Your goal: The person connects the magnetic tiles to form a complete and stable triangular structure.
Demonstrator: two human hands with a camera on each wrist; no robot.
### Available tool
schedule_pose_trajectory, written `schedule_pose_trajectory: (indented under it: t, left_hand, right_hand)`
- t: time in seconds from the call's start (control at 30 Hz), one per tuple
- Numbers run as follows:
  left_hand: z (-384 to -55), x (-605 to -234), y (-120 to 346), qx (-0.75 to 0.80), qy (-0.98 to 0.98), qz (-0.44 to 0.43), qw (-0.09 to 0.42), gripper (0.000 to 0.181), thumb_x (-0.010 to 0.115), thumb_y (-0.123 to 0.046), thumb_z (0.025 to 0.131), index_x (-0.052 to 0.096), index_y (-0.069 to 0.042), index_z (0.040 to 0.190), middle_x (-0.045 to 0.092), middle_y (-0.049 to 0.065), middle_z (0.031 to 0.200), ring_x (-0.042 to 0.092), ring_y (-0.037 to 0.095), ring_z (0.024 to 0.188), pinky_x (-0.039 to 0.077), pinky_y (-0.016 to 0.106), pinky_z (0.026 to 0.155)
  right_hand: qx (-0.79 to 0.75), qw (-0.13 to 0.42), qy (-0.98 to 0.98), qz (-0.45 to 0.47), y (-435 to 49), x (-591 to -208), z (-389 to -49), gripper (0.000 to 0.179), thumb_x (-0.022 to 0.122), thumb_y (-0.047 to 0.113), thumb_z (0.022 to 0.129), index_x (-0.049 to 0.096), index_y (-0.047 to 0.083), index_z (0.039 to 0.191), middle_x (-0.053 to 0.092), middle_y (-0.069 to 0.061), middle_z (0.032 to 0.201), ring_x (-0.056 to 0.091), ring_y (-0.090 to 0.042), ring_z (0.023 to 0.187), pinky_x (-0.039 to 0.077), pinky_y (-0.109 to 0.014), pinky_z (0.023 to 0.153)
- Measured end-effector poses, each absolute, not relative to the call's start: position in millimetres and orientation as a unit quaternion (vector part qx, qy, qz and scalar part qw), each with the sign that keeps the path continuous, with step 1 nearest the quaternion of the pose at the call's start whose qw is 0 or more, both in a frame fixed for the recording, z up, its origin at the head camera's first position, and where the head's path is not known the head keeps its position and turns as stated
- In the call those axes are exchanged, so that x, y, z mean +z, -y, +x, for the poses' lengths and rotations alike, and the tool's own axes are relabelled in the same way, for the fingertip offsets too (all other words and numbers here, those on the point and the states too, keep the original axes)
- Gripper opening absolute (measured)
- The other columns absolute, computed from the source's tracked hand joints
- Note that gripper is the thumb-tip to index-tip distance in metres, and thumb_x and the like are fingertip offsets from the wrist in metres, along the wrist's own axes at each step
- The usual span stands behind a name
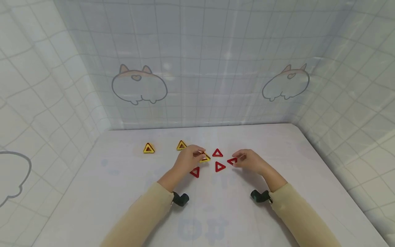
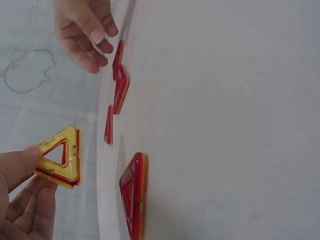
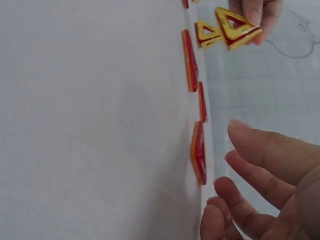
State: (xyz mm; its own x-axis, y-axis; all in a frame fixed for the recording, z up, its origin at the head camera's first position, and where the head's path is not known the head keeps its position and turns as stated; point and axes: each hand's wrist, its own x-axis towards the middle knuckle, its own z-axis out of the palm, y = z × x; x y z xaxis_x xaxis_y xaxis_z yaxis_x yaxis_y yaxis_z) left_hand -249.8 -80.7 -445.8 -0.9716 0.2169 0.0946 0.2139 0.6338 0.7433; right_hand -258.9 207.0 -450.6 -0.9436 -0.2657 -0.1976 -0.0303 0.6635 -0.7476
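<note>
My left hand (image 1: 187, 159) pinches a small stack of triangular tiles (image 2: 72, 167) between thumb and fingers. The stack is yellow with a red layer against it, and it is raised off the table in the left wrist view. Just to the right, my right hand (image 1: 252, 162) hovers with thumb and fingers apart and loosely bent, nothing between them. Nearest to it lies a red triangular tile (image 3: 199, 155), flat on the table. Another red triangle (image 1: 216, 167) and a farther red triangle (image 1: 217, 155) lie between the hands. One more red triangle (image 1: 198, 172) is below my left hand.
Behind and left of my left hand, two yellow-and-red triangles, a nearer one (image 1: 181, 149) and a far-left one (image 1: 148, 151), lie on the white table (image 1: 123, 192). Tile-patterned curtain walls (image 1: 210, 85) stand around its back and sides.
</note>
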Motion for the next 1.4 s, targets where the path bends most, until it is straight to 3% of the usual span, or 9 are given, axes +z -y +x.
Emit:
schedule_pose_trajectory:
  t: [0.6, 1.07, 1.4]
  left_hand:
    - [-294, -455, 60, 0.437, -0.896, 0.068, -0.026, 0.029, 0.071, -0.020, 0.095, 0.070, -0.010, 0.121, 0.068, 0.005, 0.114, 0.065, 0.019, 0.102, 0.056, 0.031, 0.083]
    - [-317, -471, 52, 0.475, -0.879, 0.025, -0.035, 0.026, 0.069, -0.019, 0.095, 0.072, -0.008, 0.119, 0.070, 0.005, 0.110, 0.065, 0.021, 0.102, 0.053, 0.035, 0.086]
    - [-319, -472, 49, 0.475, -0.879, 0.021, -0.019, 0.034, 0.068, -0.019, 0.096, 0.067, -0.009, 0.128, 0.067, 0.006, 0.122, 0.063, 0.021, 0.110, 0.053, 0.035, 0.092]
  right_hand:
    - [-0.388, 0.159, -0.903, -0.090, -206, -467, -269, 0.037, 0.084, 0.006, 0.079, 0.072, 0.011, 0.114, 0.058, -0.009, 0.117, 0.048, -0.029, 0.108, 0.047, -0.043, 0.092]
    - [-0.365, 0.161, -0.912, -0.099, -201, -463, -270, 0.035, 0.084, 0.008, 0.079, 0.071, 0.009, 0.111, 0.060, -0.006, 0.110, 0.049, -0.026, 0.104, 0.047, -0.042, 0.092]
    - [-0.353, 0.163, -0.917, -0.091, -204, -464, -271, 0.035, 0.086, 0.011, 0.078, 0.070, 0.011, 0.109, 0.060, -0.005, 0.107, 0.050, -0.025, 0.101, 0.048, -0.040, 0.089]
